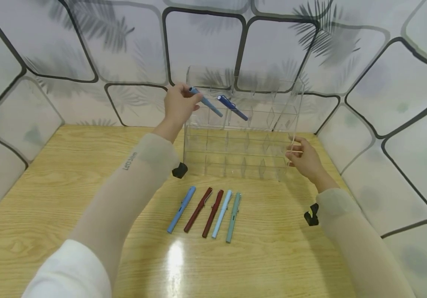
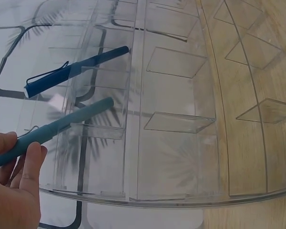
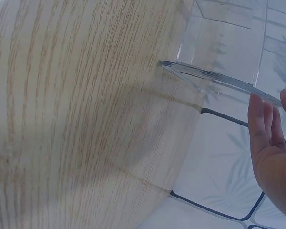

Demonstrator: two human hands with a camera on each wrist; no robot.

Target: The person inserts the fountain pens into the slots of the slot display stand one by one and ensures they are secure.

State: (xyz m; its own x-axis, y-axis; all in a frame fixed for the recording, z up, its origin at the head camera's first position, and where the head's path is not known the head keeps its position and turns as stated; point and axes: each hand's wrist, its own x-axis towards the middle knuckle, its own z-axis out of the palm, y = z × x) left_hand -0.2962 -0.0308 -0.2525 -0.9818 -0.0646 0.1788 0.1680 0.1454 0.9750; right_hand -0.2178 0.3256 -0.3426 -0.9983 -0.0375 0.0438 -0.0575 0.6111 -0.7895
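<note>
In the head view my left hand [image 1: 180, 105] pinches a light blue pen [image 1: 206, 102] near its clip end at the upper left of a clear plastic pen rack [image 1: 235, 156]. The pen slants down to the right over an upper tier. In the left wrist view, the thumb and fingers hold this pen [image 2: 62, 129] at one end while its other end lies over a compartment. Beside it, a dark blue pen [image 1: 232, 107] with a clip rests in the rack. My right hand [image 1: 305, 162] grips the rack's right side panel [image 3: 219, 77], thumb and fingers at its edge.
Several pens lie in a slanting row on the wooden table [image 1: 86, 215] before the rack: a blue pen [image 1: 181, 210], two dark red pens [image 1: 198, 210], a pale blue pen [image 1: 222, 214] and a green pen [image 1: 233, 218]. A patterned backdrop [image 1: 206, 45] stands behind.
</note>
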